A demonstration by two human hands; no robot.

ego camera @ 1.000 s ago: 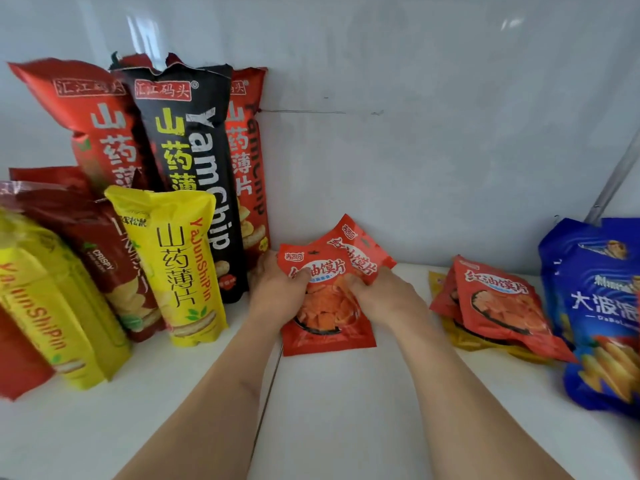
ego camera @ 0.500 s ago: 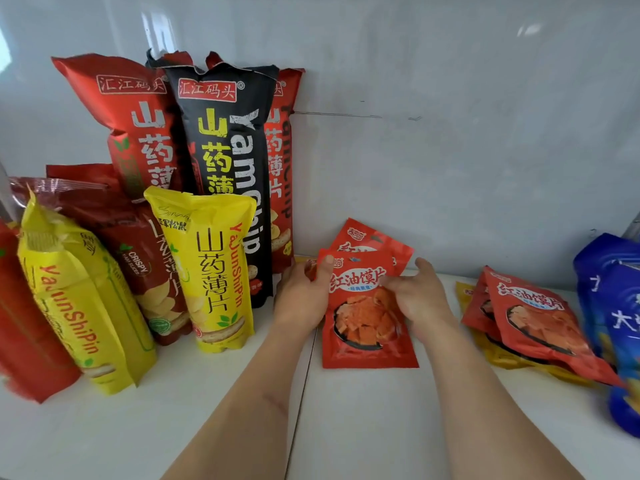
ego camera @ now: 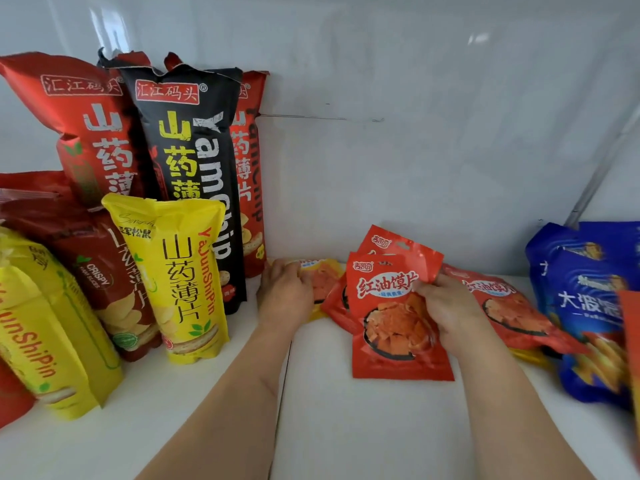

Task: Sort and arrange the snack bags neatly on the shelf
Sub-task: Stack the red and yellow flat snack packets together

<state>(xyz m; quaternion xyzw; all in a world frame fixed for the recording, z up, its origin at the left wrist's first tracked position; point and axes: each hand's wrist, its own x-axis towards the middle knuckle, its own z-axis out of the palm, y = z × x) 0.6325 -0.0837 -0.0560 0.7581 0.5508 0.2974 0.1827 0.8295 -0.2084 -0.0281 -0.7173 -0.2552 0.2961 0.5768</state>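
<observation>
On the white shelf (ego camera: 346, 427), my right hand (ego camera: 446, 313) grips a small red snack bag (ego camera: 388, 306) by its right edge, held upright in front of two more red bags behind it. My left hand (ego camera: 284, 296) rests on a small yellow snack bag (ego camera: 325, 275) lying flat by the back wall. Another small red bag (ego camera: 509, 313) lies to the right on a yellow one. Tall yam chip bags stand at left: black (ego camera: 194, 174), red (ego camera: 90, 126) and yellow (ego camera: 183, 278).
Blue chip bags (ego camera: 588, 306) stand at the far right beside a metal shelf post (ego camera: 595, 181). More yellow (ego camera: 45, 334) and dark red (ego camera: 114, 289) bags crowd the left front. The white back wall (ego camera: 415, 133) closes the shelf.
My left hand has let go of the red bag and moved left onto a yellow bag. My right hand has carried the red bags to the right.
</observation>
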